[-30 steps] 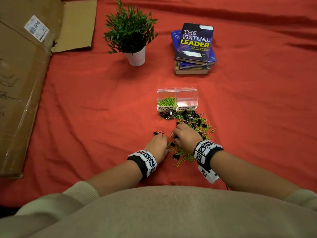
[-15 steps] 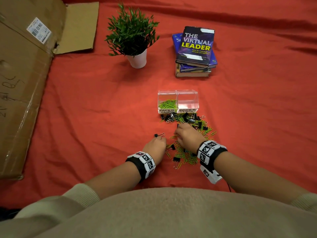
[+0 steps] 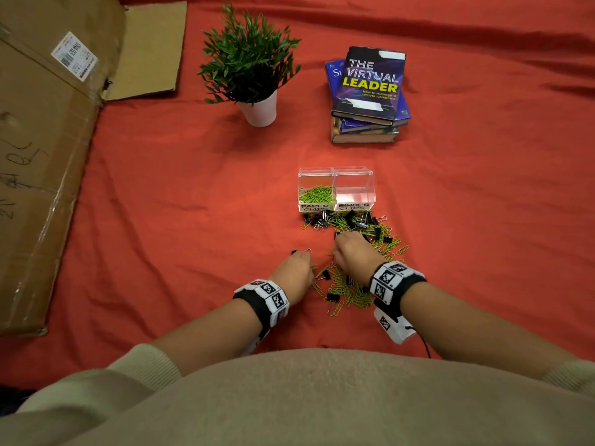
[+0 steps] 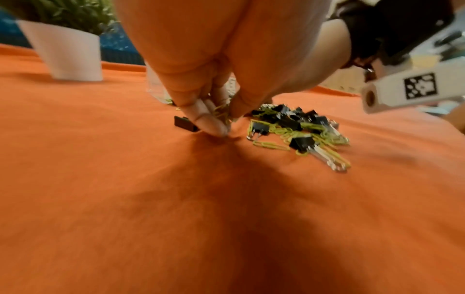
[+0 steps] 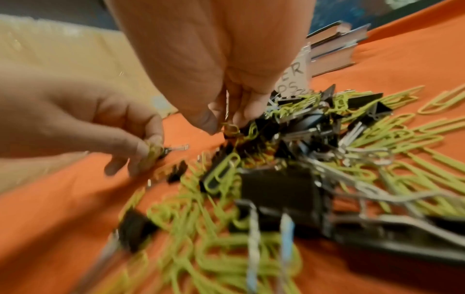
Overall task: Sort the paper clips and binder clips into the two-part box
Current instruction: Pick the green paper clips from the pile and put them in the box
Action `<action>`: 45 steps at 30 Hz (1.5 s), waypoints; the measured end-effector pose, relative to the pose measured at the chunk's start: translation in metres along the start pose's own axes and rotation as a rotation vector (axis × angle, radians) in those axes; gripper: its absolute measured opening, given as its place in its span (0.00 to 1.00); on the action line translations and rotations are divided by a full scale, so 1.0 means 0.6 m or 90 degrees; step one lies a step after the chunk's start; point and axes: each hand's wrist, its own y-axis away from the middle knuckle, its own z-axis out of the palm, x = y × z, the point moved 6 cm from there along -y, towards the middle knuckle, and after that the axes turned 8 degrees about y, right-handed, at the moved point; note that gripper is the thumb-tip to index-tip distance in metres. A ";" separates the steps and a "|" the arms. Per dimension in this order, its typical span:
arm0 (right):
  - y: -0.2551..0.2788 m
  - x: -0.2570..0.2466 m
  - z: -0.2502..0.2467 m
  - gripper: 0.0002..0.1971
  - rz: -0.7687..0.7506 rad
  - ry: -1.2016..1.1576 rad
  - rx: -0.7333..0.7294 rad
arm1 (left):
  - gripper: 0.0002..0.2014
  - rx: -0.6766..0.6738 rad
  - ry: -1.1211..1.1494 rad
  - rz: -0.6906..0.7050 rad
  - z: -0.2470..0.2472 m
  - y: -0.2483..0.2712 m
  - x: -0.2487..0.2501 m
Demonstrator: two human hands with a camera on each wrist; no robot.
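Note:
A clear two-part box (image 3: 336,175) stands on the red cloth. Its left part, labelled for paper clips, holds green paper clips (image 3: 317,195). No clips show in the right part, labelled for binder clips. A mixed pile of green paper clips and black binder clips (image 3: 355,249) lies in front of it. My left hand (image 4: 224,121) pinches a few green paper clips (image 4: 221,111) at the pile's left edge, next to a lone binder clip (image 4: 185,124). My right hand (image 5: 224,124) pinches a green paper clip (image 5: 230,128) at the top of the pile (image 5: 289,159).
A potted plant (image 3: 249,66) and a stack of books (image 3: 368,94) stand beyond the box. A large cardboard box (image 3: 42,149) lies along the left side. Red cloth (image 3: 193,204) covers the surface around the pile.
Both hands stay at the near left side of the pile, with only small finger movements. The head view has shifted slightly.

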 end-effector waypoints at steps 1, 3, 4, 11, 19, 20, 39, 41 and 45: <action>0.004 0.007 -0.010 0.07 0.036 -0.062 -0.002 | 0.08 0.005 0.043 -0.005 -0.006 0.000 -0.002; 0.010 0.024 -0.025 0.06 0.101 -0.190 -0.002 | 0.08 0.018 0.120 -0.017 -0.016 0.001 -0.008; 0.011 0.032 -0.031 0.07 0.125 -0.250 -0.005 | 0.09 0.023 0.152 -0.019 -0.022 0.001 -0.008; 0.024 0.055 -0.027 0.13 0.270 -0.656 -0.097 | 0.13 -0.014 0.300 -0.083 -0.027 -0.014 -0.004; 0.020 0.013 -0.004 0.09 0.027 0.023 -0.138 | 0.08 -0.032 0.164 -0.075 -0.002 -0.028 0.010; 0.021 0.011 0.003 0.12 0.008 0.073 -0.146 | 0.07 -0.042 0.120 -0.058 0.004 -0.029 0.011; 0.010 0.035 -0.041 0.15 0.053 0.082 -0.022 | 0.04 0.029 0.146 -0.030 -0.044 -0.026 -0.006; 0.012 0.029 -0.033 0.13 0.044 0.074 -0.023 | 0.05 0.007 0.186 -0.040 -0.041 -0.024 -0.010; 0.014 0.002 -0.014 0.12 -0.003 0.090 -0.053 | 0.11 -0.029 0.227 -0.058 -0.024 -0.020 -0.008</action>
